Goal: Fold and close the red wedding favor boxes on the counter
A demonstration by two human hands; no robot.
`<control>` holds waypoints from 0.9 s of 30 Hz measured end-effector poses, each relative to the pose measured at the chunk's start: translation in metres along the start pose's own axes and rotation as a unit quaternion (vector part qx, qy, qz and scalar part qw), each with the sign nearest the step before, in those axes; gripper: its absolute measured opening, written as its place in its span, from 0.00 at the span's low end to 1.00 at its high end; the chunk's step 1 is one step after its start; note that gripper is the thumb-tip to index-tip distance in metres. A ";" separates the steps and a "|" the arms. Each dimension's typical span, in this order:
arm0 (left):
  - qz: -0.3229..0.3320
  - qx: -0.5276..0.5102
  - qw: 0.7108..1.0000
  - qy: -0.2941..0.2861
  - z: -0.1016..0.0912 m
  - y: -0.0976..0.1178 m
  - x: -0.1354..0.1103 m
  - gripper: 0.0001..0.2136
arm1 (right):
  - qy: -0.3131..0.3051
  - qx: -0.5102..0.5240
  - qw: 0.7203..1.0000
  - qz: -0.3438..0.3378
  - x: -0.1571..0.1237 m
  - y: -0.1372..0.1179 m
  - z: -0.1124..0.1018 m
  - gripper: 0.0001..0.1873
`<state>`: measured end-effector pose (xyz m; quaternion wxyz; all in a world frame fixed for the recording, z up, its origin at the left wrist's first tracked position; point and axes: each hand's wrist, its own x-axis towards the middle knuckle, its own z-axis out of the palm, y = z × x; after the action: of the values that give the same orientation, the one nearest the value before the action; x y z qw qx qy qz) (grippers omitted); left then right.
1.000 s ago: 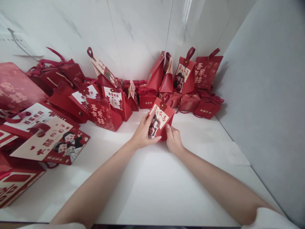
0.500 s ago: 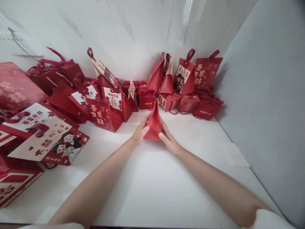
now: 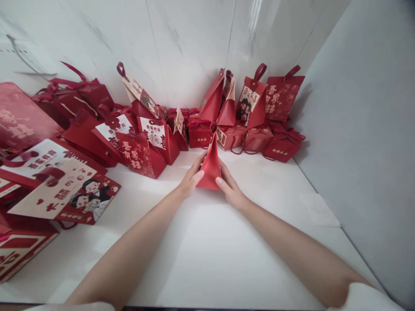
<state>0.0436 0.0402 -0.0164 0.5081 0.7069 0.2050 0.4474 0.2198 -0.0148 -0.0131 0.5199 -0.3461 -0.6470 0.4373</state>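
Observation:
A red gift box (image 3: pixel 211 169) with a peaked top and a small ribbon loop stands side-on in the middle of the white table. My left hand (image 3: pixel 192 178) grips its left face, thumb on the near edge and fingers along the side. On the opposite face, my right hand (image 3: pixel 231 185) presses in the same manner, so the box is held between both palms. Just behind it sits a red bow-tied box (image 3: pixel 199 134). To the left of my hands is a red gift box with pale lettering (image 3: pixel 138 156), upright on the table.
Red gift boxes crowd the left side, including one with a cartoon couple (image 3: pixel 94 196). Along the marbled wall (image 3: pixel 191 47), peaked boxes such as one with a photo label (image 3: pixel 251 101) stand on smaller boxes (image 3: pixel 281 144). A grey panel (image 3: pixel 363 129) bounds the table (image 3: pixel 207 255) on the right.
Little differs. The view has shifted very slightly; both hands keep their hold on the red gift box in nearly the same place.

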 end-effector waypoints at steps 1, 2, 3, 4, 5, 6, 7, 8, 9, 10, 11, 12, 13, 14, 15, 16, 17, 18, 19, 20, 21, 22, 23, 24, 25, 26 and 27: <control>0.000 0.004 1.000 0.000 0.000 0.000 0.000 0.32 | 0.001 0.000 1.000 0.001 0.000 0.000 0.000 0.40; -0.001 0.007 1.000 0.000 0.000 0.001 0.000 0.32 | 0.002 -0.001 1.000 0.002 0.000 -0.001 0.000 0.40; -0.001 0.008 1.000 0.000 0.000 0.001 0.000 0.32 | 0.002 -0.002 1.000 0.003 0.000 -0.002 0.001 0.40; -0.001 0.009 1.000 0.000 0.000 0.002 0.000 0.32 | 0.002 -0.002 1.000 0.003 0.000 -0.002 0.001 0.41; -0.002 0.010 1.000 0.000 0.000 0.002 0.001 0.31 | 0.002 -0.002 1.000 0.002 0.001 -0.003 0.001 0.41; -0.003 0.013 1.000 -0.001 0.000 0.003 0.001 0.31 | 0.001 -0.003 1.000 0.002 0.001 -0.003 0.001 0.41; -0.003 0.015 1.000 -0.002 0.000 0.003 0.001 0.31 | 0.001 -0.004 1.000 0.001 0.001 -0.004 0.001 0.42; -0.003 0.017 1.000 -0.003 0.000 0.003 0.001 0.32 | 0.001 -0.006 1.000 0.001 0.001 -0.004 0.001 0.42; -0.002 0.016 1.000 -0.003 0.000 0.003 0.001 0.32 | 0.002 -0.006 1.000 0.001 0.001 -0.004 0.001 0.42; -0.001 0.012 1.000 -0.002 0.000 0.002 0.001 0.32 | 0.002 -0.005 1.000 0.002 0.002 -0.004 0.001 0.42; -0.001 0.006 1.000 -0.001 0.000 0.002 0.001 0.32 | 0.003 -0.002 1.000 0.002 0.002 -0.003 0.001 0.42; 0.000 0.000 1.000 0.001 0.000 0.002 0.001 0.32 | 0.004 0.001 1.000 0.002 0.002 -0.003 0.001 0.42; 0.001 -0.004 1.000 0.002 0.000 0.002 0.001 0.31 | 0.005 0.005 1.000 0.001 0.002 -0.003 0.001 0.41; 0.001 -0.004 1.000 0.001 0.000 0.002 0.001 0.31 | 0.005 0.008 1.000 -0.001 0.002 -0.003 0.001 0.41; 0.003 -0.002 1.000 0.000 0.000 0.002 0.001 0.31 | 0.005 0.009 1.000 -0.004 0.002 -0.002 0.001 0.41; 0.005 0.001 1.000 -0.003 0.000 0.002 0.001 0.31 | 0.005 0.009 1.000 -0.005 0.002 -0.002 0.001 0.40; 0.008 0.003 1.000 -0.005 0.000 0.002 0.001 0.31 | 0.006 0.007 1.000 -0.006 0.002 -0.002 0.001 0.40; 0.009 0.004 1.000 -0.004 0.000 0.002 0.002 0.31 | 0.006 0.004 1.000 -0.005 0.002 -0.002 0.001 0.40; 0.010 0.002 1.000 -0.003 0.000 0.002 0.002 0.31 | 0.006 0.001 1.000 -0.004 0.002 -0.003 0.001 0.40; 0.011 -0.001 1.000 0.000 0.000 0.001 0.002 0.31 | 0.006 -0.001 1.000 -0.003 0.002 -0.003 0.001 0.39; 0.010 -0.005 1.000 0.003 0.000 0.001 0.002 0.31 | 0.006 -0.001 1.000 -0.003 0.002 -0.003 0.001 0.39; 0.008 -0.007 1.000 0.004 0.000 0.000 0.002 0.31 | 0.005 0.000 1.000 -0.003 0.001 -0.002 0.001 0.39; 0.006 -0.009 1.000 0.004 0.000 0.000 0.002 0.31 | 0.004 0.003 1.000 -0.005 0.001 -0.002 0.000 0.38; 0.005 -0.009 1.000 0.002 0.000 0.000 0.002 0.31 | 0.004 0.006 1.000 -0.006 0.001 -0.002 0.000 0.38; 0.005 -0.010 1.000 0.001 0.000 0.000 0.002 0.31 | 0.004 0.009 1.000 -0.006 0.001 -0.001 0.000 0.38; 0.003 -0.011 1.000 0.001 0.000 0.001 0.002 0.31 | 0.004 0.010 1.000 -0.005 0.001 -0.001 0.000 0.38; 0.001 -0.011 1.000 0.001 0.000 0.001 0.002 0.31 | 0.004 0.010 1.000 -0.005 0.001 -0.001 0.000 0.37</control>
<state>0.0448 0.0410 -0.0151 0.5151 0.7013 0.1994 0.4507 0.2194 -0.0144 -0.0122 0.5278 -0.3396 -0.6422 0.4400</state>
